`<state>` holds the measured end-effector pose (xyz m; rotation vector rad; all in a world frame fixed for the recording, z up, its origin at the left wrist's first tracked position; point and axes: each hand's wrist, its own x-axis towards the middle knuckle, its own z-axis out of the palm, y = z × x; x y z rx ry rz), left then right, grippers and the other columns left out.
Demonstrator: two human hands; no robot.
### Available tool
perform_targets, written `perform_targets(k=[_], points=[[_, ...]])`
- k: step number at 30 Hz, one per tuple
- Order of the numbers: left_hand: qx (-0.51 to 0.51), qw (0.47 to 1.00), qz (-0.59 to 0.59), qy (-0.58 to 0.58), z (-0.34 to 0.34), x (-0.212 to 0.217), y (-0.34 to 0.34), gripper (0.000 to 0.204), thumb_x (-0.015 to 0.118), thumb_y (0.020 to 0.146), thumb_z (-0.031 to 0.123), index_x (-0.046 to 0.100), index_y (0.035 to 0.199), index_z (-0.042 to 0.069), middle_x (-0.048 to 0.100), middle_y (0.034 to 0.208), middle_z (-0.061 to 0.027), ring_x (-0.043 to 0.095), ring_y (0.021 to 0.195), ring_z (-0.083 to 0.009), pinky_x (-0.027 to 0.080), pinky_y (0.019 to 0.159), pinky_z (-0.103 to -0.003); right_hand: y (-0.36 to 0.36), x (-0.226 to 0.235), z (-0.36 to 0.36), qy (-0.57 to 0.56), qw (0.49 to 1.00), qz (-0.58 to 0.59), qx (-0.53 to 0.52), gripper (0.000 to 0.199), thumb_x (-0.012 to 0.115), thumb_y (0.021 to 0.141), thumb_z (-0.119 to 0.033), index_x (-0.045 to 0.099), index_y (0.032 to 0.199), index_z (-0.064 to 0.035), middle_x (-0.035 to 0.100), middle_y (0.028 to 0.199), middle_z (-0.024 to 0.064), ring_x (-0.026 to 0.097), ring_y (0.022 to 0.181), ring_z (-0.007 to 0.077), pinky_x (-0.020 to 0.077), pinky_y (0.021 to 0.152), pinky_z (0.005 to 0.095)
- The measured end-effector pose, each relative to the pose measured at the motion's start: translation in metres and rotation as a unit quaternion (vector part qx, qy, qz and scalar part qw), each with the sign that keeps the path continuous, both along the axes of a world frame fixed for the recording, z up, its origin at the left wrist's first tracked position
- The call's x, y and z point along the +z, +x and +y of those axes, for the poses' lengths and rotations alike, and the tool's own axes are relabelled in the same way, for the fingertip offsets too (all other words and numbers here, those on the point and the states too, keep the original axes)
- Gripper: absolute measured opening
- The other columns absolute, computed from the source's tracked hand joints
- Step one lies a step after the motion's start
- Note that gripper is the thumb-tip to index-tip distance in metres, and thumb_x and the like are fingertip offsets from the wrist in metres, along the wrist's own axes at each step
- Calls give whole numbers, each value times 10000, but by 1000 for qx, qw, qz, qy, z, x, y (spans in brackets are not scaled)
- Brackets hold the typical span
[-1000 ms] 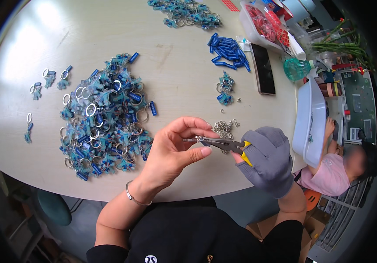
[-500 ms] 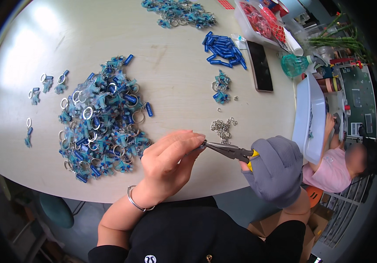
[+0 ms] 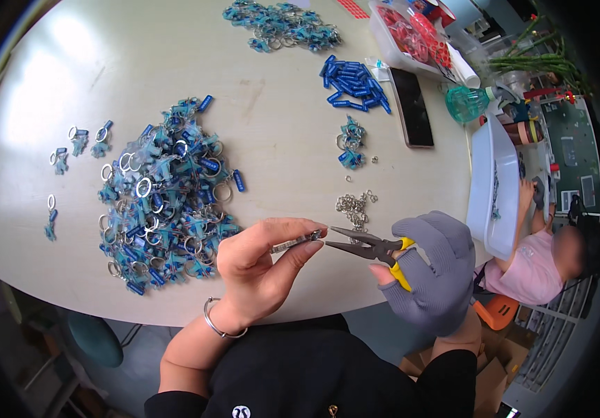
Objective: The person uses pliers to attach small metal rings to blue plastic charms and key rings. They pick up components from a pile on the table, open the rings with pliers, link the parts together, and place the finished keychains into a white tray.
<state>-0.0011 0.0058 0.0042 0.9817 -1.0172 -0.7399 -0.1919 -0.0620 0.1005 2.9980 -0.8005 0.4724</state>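
Grey-gloved, the right hand [image 3: 434, 270] is gripping yellow-handled pliers [image 3: 377, 249], their jaws standing apart; the bare left hand [image 3: 262, 265] is pinching a small metallic piece [image 3: 291, 244] just beside the pliers' tips. Beyond, loose metal rings [image 3: 351, 203] are lying on the table [image 3: 279, 153], a blue keychain pile [image 3: 167, 202] occupying its left.

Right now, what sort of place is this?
Probably a small hand-assembly workshop: a big pile of blue keychains and loose metal rings lie on the table, the gloved right hand holds pliers, and a co-worker in pink is nearby.
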Motion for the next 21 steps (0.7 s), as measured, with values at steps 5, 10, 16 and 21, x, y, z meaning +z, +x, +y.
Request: perform_targets(k=[5,10,16,21], points=[[12,1000,-8,-8,1,-3,-2,231,691,729,-148,647,937,-56,704,913,-161,697,825,-216,556,727,-283,5,-9,5,31,999,-23,-9,291,797,619,-195,592,752,-37,579,959,114,546,874,306,441,727,418],[34,998,-49,-21,1,-4,-2,280,703,696,-152,653,950,-46,707,911,-157,703,816,-235,561,720,-290,6,-12,7,37,999,-21,-8,275,786,633,-187,578,733,-38,574,925,111,544,842,297,439,698,407],[62,988,-133,-49,-1,-3,0,318,713,673,-153,647,960,-34,704,889,-157,703,805,-270,573,722,-320,5,-13,8,55,998,-24,-11,266,778,629,-168,574,732,-34,569,902,112,542,824,291,436,686,399],[69,982,-157,-80,-4,-4,0,316,717,674,-142,641,958,-27,699,876,-159,700,791,-285,587,744,-358,4,-12,8,63,998,-16,-9,280,786,606,-161,564,720,-33,568,896,114,543,818,290,429,671,394]])
